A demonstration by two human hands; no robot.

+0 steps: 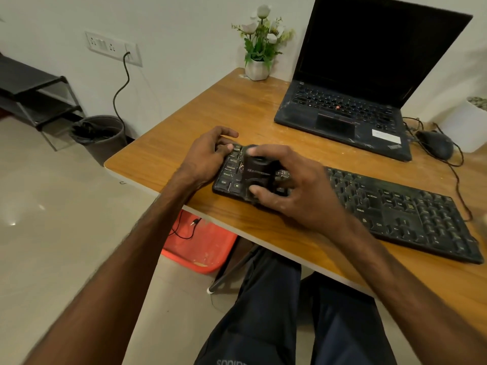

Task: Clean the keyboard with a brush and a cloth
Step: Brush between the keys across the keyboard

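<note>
A black, dusty keyboard (395, 206) lies slantwise on the wooden desk (237, 106), its left end near the desk's front edge. My left hand (208, 154) rests on the keyboard's left end, fingers curled over its far edge. My right hand (295, 188) grips a black block-shaped brush (257, 171) between thumb and fingers and presses it onto the left keys. The brush is blurred. No cloth is visible.
An open black laptop (350, 106) stands behind the keyboard, with a black wired mouse (436, 143) to its right. A white pot of flowers (259, 67) sits at the desk's back edge. A bin (101, 135) and a red tub (203, 246) stand on the floor.
</note>
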